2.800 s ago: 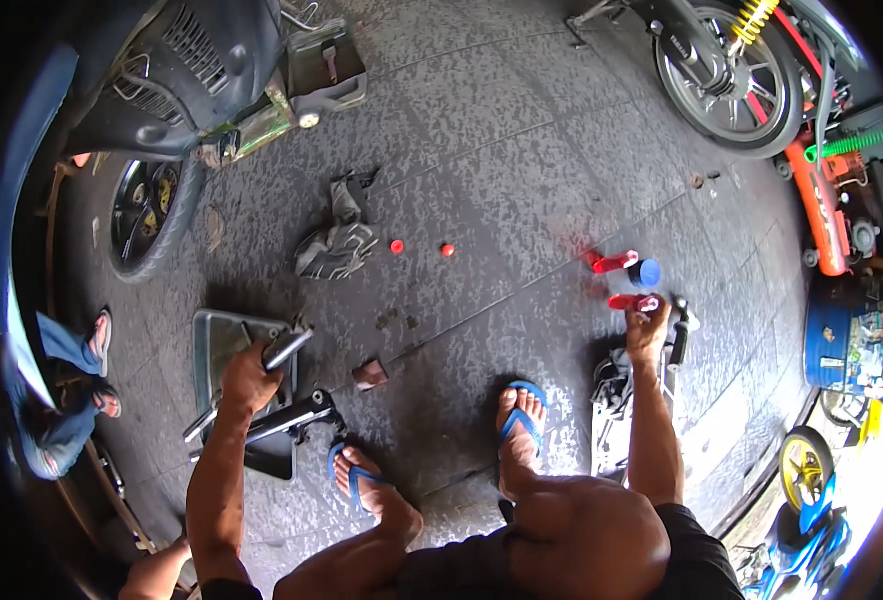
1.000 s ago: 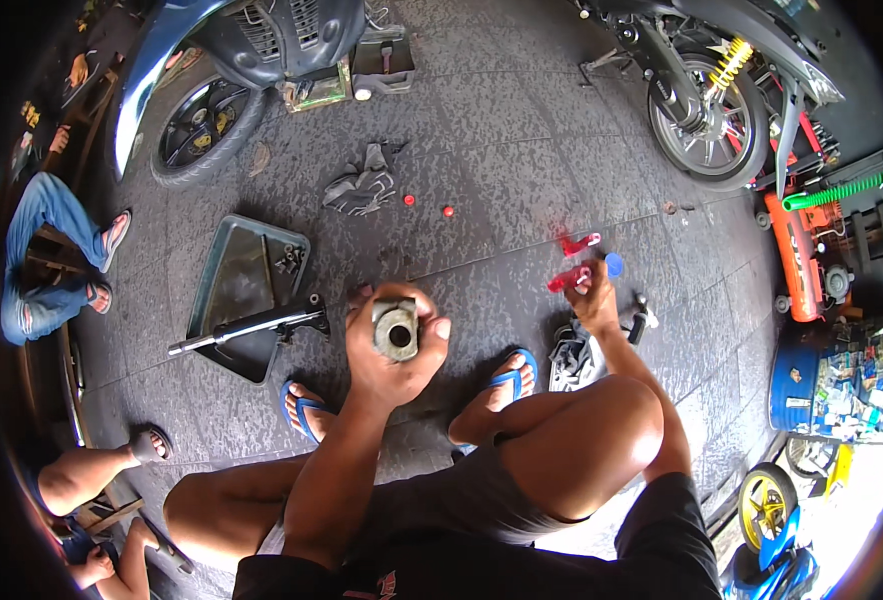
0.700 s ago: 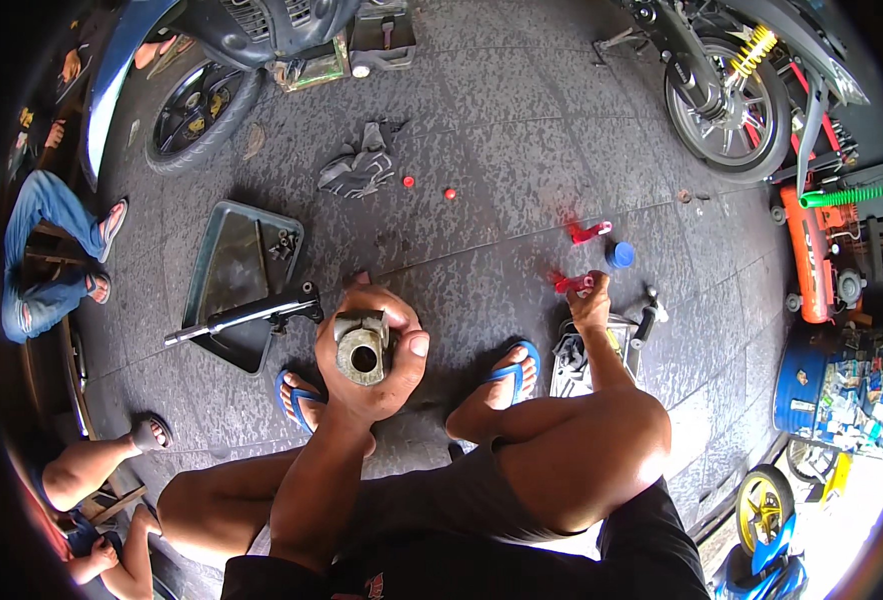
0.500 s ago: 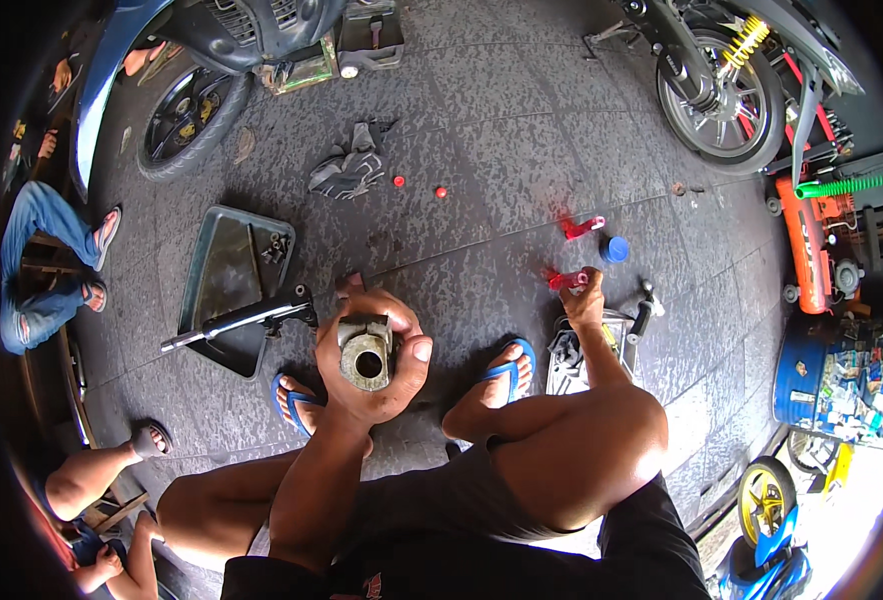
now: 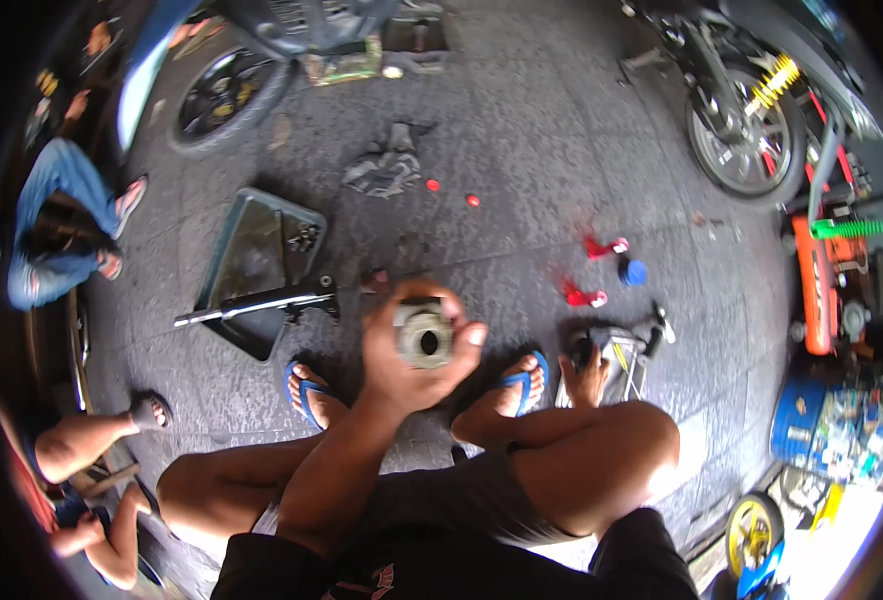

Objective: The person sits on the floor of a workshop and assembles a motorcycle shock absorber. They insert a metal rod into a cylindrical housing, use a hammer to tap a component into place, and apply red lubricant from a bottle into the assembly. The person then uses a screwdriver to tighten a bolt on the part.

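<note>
At frame centre the left hand [image 5: 402, 360] grips one round grey metal engine part [image 5: 423, 334], raised above two blue sandals [image 5: 307, 392]. The right hand [image 5: 590, 372] rests on a metal piece [image 5: 624, 352] at centre right; its grip cannot be told. Two red caps [image 5: 452, 192] lie on the oily concrete floor [image 5: 542, 140]. A dark tray [image 5: 257, 262] holds small bolts [image 5: 303, 237].

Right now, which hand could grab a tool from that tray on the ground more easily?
Probably the right hand: it already rests at the tool tray beside the right foot. The left hand is full, gripping the round metal part.
</note>
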Tool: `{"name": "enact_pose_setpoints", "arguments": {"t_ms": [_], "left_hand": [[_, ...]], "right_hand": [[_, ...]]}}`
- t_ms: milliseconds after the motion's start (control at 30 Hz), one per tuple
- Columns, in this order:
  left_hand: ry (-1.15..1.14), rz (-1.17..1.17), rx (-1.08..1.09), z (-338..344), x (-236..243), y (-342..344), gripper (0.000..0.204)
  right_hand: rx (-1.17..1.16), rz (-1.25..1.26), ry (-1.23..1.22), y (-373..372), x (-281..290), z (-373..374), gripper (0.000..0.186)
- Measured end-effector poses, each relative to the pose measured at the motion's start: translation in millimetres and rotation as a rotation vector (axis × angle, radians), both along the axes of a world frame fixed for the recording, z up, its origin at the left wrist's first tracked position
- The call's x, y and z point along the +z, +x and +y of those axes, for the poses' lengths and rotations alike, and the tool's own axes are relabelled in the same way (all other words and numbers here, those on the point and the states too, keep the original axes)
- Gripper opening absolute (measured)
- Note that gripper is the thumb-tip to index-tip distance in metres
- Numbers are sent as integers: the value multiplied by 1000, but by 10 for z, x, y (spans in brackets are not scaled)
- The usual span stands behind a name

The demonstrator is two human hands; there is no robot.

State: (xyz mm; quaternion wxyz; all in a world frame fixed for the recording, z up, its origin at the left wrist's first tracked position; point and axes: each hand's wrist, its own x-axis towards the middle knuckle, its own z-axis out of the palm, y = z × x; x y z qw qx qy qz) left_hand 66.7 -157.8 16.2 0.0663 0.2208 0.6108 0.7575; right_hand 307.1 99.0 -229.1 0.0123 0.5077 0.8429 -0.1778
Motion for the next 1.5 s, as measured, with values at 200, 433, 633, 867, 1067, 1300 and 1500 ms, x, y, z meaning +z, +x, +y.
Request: {"name": "enact_pose_setpoints", "arguments": {"t_ms": [200, 433, 633, 867, 1067, 1300, 1500], "left_hand": [[-162, 135, -12, 211, 83, -35, 30], [-230, 125, 90, 290, 255, -53, 34], [-326, 64, 98, 452, 236, 33, 37], [32, 103, 48, 545, 186, 125, 28], [-188, 276, 200, 526, 130, 211, 37], [-84, 153, 64, 290, 136, 165, 36], [51, 171, 67, 117, 244, 167, 41]], "right_hand": [[-62, 315, -227, 428, -276, 212, 39], [153, 735, -764, -734, 3029, 201, 21], [538, 674, -265, -1770, 4107, -922, 29], [845, 625, 106, -1948, 3587, -1272, 24], [521, 769, -143, -1897, 3371, -1282, 26], [619, 247, 99, -1703, 3295, -704, 34], [712, -686, -155, -545, 1976, 995, 69]]}}
